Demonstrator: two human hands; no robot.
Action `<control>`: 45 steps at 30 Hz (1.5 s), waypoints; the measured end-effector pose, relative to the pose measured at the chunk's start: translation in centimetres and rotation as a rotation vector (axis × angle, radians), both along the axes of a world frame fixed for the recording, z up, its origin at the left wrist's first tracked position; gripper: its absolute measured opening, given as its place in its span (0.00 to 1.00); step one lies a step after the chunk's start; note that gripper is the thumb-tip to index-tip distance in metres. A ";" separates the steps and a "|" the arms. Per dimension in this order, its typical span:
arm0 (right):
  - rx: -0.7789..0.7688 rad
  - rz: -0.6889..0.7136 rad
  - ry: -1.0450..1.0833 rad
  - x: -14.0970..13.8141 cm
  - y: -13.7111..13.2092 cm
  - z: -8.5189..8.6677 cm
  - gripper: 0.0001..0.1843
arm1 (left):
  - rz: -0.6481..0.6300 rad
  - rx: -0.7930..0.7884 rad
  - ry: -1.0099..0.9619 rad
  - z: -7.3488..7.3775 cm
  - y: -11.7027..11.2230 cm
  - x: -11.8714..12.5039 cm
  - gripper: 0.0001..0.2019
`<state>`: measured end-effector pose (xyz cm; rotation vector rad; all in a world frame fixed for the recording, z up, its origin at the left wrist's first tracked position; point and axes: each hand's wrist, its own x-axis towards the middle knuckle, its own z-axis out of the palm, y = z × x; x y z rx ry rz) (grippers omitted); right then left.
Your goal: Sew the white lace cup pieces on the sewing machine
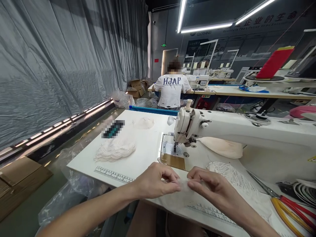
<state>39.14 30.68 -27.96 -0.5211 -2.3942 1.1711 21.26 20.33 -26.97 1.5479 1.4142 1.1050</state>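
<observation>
Between my two hands, over the front edge of the sewing table (145, 154), hangs a thin, sheer white piece of fabric (183, 191). My left hand (158, 181) pinches one side of it between thumb and fingers. The other side is pinched by my right hand (206, 182), a short gap away. Just beyond them stands a white sewing machine (209, 125), its presser foot and needle plate (168, 149) bare of cloth. White lace fabric (232, 174) lies to the right of my right hand. A stack of white lace pieces (116, 148) rests at the left.
Scissors (278, 197) with red and yellow handles lie at the right. A small pale piece (144, 123) and a blurred dark object (113, 129) are on the table's far left. A cardboard box (22, 184) stands on the floor. A person (171, 87) sits ahead, facing away.
</observation>
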 end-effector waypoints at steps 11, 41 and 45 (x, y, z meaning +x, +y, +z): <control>-0.057 -0.161 0.100 -0.4 -0.6 -1.0 0.17 | 0.028 -0.131 -0.034 -0.5 -0.4 -0.2 0.24; 0.502 -0.261 -0.442 -5.4 9.5 -5.8 0.13 | 0.098 0.363 1.156 -5.3 8.6 -3.2 0.08; 0.673 -0.328 -0.465 -5.5 9.4 -6.2 0.12 | 0.023 0.536 1.156 -7.1 9.1 -3.4 0.05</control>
